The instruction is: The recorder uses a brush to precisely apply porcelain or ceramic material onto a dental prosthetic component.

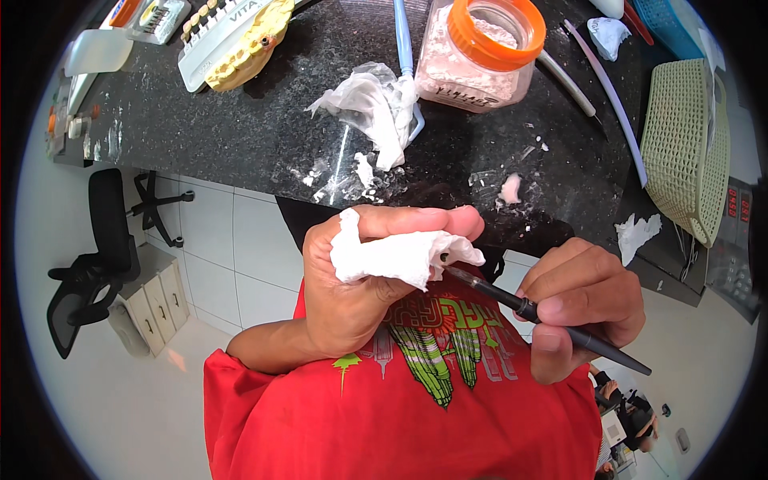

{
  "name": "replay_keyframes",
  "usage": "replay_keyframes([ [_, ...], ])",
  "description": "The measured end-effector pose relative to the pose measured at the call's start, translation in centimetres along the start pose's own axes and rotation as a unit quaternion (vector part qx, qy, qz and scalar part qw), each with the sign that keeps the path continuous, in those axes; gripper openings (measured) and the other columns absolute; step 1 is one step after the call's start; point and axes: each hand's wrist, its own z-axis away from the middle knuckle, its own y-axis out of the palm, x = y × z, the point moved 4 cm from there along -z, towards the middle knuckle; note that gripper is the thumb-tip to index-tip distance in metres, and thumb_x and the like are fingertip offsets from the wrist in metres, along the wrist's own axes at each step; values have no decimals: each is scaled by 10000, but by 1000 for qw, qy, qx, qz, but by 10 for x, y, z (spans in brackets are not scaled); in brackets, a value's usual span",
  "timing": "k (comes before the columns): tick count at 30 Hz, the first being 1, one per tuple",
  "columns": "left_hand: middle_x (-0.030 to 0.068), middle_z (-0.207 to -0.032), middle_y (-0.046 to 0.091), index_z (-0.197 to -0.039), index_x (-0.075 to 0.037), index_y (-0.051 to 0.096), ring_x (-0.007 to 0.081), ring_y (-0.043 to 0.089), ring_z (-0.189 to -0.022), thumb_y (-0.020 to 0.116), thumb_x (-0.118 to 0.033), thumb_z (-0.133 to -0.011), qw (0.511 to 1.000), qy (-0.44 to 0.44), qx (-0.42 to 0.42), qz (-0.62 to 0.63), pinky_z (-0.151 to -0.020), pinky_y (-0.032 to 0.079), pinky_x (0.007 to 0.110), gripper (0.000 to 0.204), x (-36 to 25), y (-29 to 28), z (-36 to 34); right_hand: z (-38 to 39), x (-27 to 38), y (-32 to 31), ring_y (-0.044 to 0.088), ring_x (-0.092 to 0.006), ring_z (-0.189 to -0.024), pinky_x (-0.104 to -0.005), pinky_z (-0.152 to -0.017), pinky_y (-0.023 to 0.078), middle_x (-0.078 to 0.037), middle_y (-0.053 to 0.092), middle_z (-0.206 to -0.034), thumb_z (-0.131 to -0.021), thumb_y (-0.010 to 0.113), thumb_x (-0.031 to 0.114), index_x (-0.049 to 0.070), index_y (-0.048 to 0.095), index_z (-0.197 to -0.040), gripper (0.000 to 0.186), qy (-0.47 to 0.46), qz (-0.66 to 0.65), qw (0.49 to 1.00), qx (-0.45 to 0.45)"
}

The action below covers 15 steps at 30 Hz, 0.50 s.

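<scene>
My left hand point(340, 300) is closed around a crumpled white tissue point(380, 258), in front of the bench edge. Something small and dark point(445, 258) shows at the tissue's right end; its kind is too small to make out. Between the thumb and fingers of my right hand point(588, 300) is a slim black-handled brush point(512, 301), slanting down to the right. Its thin tip points up-left and reaches the tissue's right end; whether it touches the dark piece I cannot tell.
On the black speckled bench point(264, 136) stand an orange-rimmed jar of pale pink powder point(472, 68), a yellow dental cast point(252, 48) and a tooth shade guide point(216, 40). Crumpled tissue point(372, 108) lies by a blue-handled tool point(404, 40). A woven basket point(680, 144) is at right.
</scene>
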Motion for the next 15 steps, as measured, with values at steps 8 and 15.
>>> replay_keyframes([
  [8,249,-1063,576,-1052,67,540,299,581,-1004,639,15,-757,1000,-1,-3,6,-848,505,387,315,1,0,1,-1,0,-1,581,-173,-486,-229,-443,469,-99,589,-621,-621,688,-19,-25,594,-786,190,0,-2,1000,8],
  [15,244,-1061,580,-1053,66,542,289,588,-994,648,-7,-759,1000,-3,-1,1,-843,507,375,322,1,-1,0,0,-1,0,579,-169,-484,-227,-441,466,-98,592,-622,-621,686,-16,-21,593,-781,185,3,-2,1000,-6],
])
